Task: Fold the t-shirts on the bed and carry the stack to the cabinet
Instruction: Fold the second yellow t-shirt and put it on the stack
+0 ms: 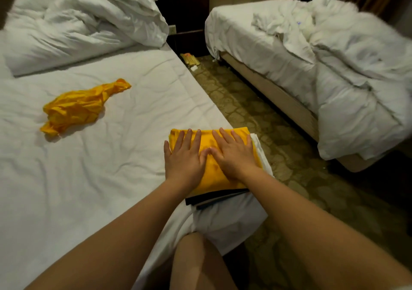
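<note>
A folded yellow t-shirt (pixel 219 178) tops a stack at the near right corner of the bed (pixel 111 178). Under it show a dark folded shirt (pixel 214 198) and a white folded one (pixel 264 156). My left hand (pixel 186 156) and my right hand (pixel 233 151) lie flat on the yellow shirt, side by side, fingers straight and spread, pressing down on it. A crumpled yellow t-shirt (pixel 82 106) lies loose on the sheet further left, away from both hands.
A rumpled white duvet (pixel 82 22) is heaped at the head of the bed. A second bed (pixel 312 66) with tangled white bedding stands to the right across a narrow patterned floor aisle (pixel 256 122). Small litter (pixel 189 58) lies by the nightstand.
</note>
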A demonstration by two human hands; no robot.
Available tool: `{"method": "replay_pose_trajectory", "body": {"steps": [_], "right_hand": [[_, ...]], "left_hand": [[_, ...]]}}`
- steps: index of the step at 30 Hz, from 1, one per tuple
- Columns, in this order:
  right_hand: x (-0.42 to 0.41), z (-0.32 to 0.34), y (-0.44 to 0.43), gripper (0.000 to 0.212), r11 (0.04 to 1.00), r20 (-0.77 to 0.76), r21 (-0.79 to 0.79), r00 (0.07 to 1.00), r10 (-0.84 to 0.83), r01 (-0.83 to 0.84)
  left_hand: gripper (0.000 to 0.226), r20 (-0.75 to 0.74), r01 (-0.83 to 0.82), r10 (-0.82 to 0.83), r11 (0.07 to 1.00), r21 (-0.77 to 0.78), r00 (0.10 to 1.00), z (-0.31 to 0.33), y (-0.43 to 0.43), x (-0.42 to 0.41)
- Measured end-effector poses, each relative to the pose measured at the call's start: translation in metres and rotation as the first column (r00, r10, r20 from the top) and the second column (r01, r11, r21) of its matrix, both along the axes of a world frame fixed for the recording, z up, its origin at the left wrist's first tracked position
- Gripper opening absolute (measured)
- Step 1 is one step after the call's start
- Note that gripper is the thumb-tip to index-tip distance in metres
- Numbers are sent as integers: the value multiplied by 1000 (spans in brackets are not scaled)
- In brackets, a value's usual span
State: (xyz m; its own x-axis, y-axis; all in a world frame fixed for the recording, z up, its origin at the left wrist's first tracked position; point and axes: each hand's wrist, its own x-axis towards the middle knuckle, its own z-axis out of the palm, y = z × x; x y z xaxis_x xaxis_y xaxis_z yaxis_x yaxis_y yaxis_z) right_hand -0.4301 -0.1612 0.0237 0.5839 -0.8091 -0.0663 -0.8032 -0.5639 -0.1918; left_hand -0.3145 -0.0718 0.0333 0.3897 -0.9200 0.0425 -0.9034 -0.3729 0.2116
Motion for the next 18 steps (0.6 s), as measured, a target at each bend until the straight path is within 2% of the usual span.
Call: {"method": "replay_pose_trajectory", "body": {"steps": [9,18], "right_hand": [[7,88,95,53,967,34,-226,991,129,-118],[62,97,168,58,942,50,-244,967,248,-229]], "left_hand": [[55,141,-85,101,989,-120,985,72,108,11],[54,204,-264,292,952,-155,934,80,211,60]]}}
